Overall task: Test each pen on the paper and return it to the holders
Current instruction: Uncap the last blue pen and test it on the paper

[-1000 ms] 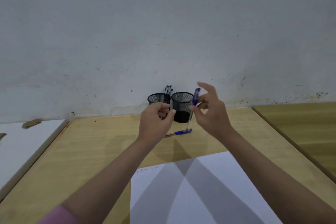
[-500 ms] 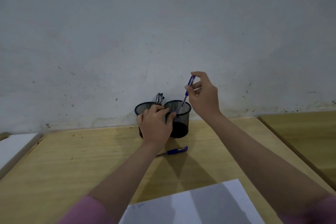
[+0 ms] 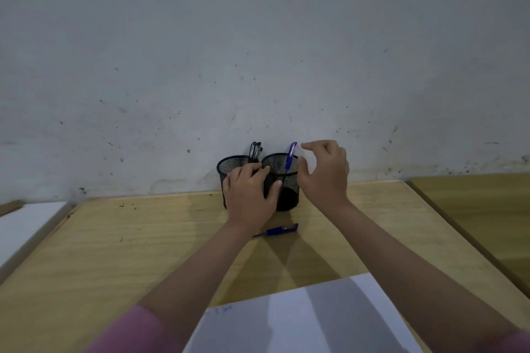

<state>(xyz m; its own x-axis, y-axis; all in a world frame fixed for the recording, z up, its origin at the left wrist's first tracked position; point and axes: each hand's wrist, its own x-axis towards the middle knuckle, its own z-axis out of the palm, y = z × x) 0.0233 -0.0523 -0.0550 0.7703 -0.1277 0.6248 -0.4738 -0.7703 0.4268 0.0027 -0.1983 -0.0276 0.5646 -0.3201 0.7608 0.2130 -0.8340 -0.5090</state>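
Where the wooden desk (image 3: 114,252) meets the speckled white wall (image 3: 258,37), two black mesh pen holders stand side by side, touching or nearly so. The left holder (image 3: 229,165) contains several dark pens (image 3: 255,149) that lean against its far rim. The right holder (image 3: 286,195) contains one blue pen (image 3: 290,156), upright with a slight tilt, its capped end above the rim.

Head view: the left hand (image 3: 251,195) grips the near wall of the right holder, fingers curled over the place where the two rims meet, thumb pressed on the mesh. The right hand (image 3: 324,172) hovers just beside the blue pen with fingers loosely spread and slightly curved; it holds nothing and does not touch the pen. A second blue pen (image 3: 279,231) lies flat on the desk just in front of the holders, partly hidden by the left wrist, capped end to the right. A white sheet of paper (image 3: 315,318) lies at the near edge, with faint ink marks (image 3: 223,309) at its upper left corner. Both forearms cast shadows across the sheet. Pink sleeves (image 3: 134,329) show at the lower edge. A white panel (image 3: 25,218) adjoins the desk on the left, and another wooden surface (image 3: 473,209) on the right.
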